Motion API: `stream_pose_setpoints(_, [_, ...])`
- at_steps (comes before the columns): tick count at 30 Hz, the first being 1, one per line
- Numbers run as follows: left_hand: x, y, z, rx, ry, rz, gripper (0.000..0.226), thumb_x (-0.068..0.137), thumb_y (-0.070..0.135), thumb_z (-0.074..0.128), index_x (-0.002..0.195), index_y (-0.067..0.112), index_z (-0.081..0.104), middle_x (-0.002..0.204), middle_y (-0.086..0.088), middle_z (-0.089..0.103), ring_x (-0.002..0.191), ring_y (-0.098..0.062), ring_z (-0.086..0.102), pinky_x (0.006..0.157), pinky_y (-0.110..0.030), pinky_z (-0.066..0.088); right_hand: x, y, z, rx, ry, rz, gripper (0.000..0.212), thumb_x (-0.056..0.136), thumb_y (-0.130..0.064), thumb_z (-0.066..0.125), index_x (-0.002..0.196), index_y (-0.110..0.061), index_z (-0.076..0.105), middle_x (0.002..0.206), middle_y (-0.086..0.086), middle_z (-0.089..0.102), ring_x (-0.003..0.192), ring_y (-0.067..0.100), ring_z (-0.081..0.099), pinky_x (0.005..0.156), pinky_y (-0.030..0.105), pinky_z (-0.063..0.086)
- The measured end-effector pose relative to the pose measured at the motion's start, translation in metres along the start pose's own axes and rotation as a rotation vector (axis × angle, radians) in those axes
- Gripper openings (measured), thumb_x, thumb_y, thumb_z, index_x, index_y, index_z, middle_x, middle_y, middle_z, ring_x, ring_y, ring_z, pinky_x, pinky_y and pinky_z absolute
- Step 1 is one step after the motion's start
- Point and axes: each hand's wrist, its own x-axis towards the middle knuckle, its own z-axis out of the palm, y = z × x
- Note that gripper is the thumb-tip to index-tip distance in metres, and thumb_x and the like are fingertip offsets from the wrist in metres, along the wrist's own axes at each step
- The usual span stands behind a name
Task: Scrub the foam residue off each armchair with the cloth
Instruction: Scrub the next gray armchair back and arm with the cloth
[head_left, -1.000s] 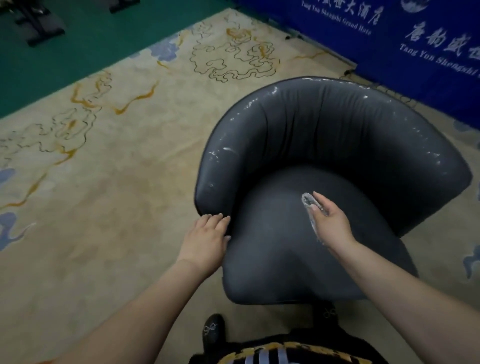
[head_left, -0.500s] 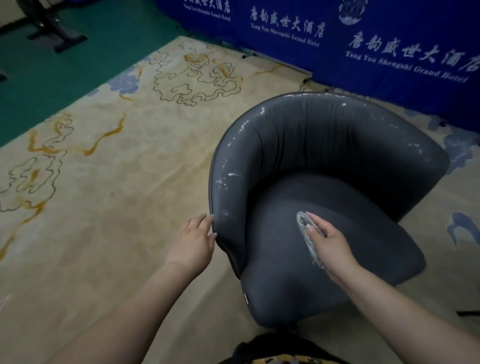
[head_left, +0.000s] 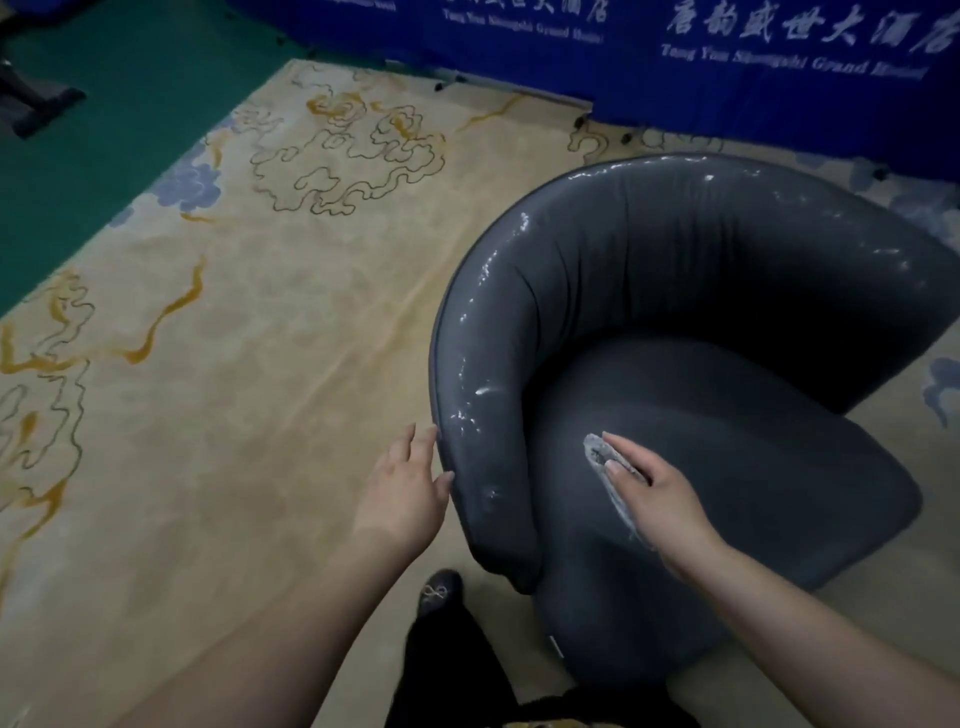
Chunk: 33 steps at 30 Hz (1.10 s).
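A dark grey tub armchair (head_left: 691, 291) stands on the carpet, its curved rim and left arm flecked with shiny white foam residue (head_left: 475, 395). My right hand (head_left: 657, 501) lies on the seat near the left arm, fingers pressed on a small grey cloth (head_left: 605, 462) that sticks out in front of and beside them. My left hand (head_left: 408, 493) rests with spread fingers against the outer side of the chair's left arm, holding nothing.
A beige carpet (head_left: 234, 389) with gold and blue cloud patterns covers the floor to the left. A blue banner wall (head_left: 727, 67) runs behind the chair. Green flooring (head_left: 104, 130) lies at the far left. My dark shoe (head_left: 439, 592) is below the chair arm.
The chair has turned clockwise and sits further right in view. My left hand has slid from the arm's front end to its outer side. The right hand stays on the seat with the cloth.
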Motion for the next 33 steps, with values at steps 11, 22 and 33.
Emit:
stream_pose_setpoints(11, [0.112,-0.055,-0.002,0.040,-0.188,0.334,0.126,0.067,0.067,0.069,0.152,0.014,-0.007,0.160,-0.001,-0.015,0.147,-0.023,0.008,0.116,-0.033,0.017,0.000,0.023,0.126,0.114,0.397,0.124,0.039,0.095,-0.016,0.054,0.132,-0.028,0.054,0.126,-0.012,0.054,0.105,-0.014,0.050,0.079,-0.005,0.033])
stream_pose_setpoints(22, [0.127,-0.047,-0.006,-0.011,-0.184,0.488,0.138,0.056,0.057,0.082,0.152,0.009,-0.004,0.160,-0.005,-0.015,0.147,-0.015,-0.001,0.108,-0.017,0.006,-0.013,0.060,0.191,-0.096,0.579,-0.013,0.048,0.091,0.000,0.055,0.136,-0.019,0.051,0.121,-0.002,0.044,0.115,0.012,0.048,0.103,0.010,0.026])
stream_pose_setpoints(33, [0.128,-0.049,-0.008,-0.042,-0.218,0.494,0.138,0.056,0.059,0.080,0.152,0.013,-0.007,0.159,0.000,-0.019,0.146,-0.010,-0.005,0.110,-0.018,0.009,-0.028,0.069,0.190,-0.091,0.551,-0.150,0.051,0.089,0.006,0.055,0.128,-0.028,0.054,0.120,-0.011,0.047,0.115,0.005,0.048,0.099,0.009,0.031])
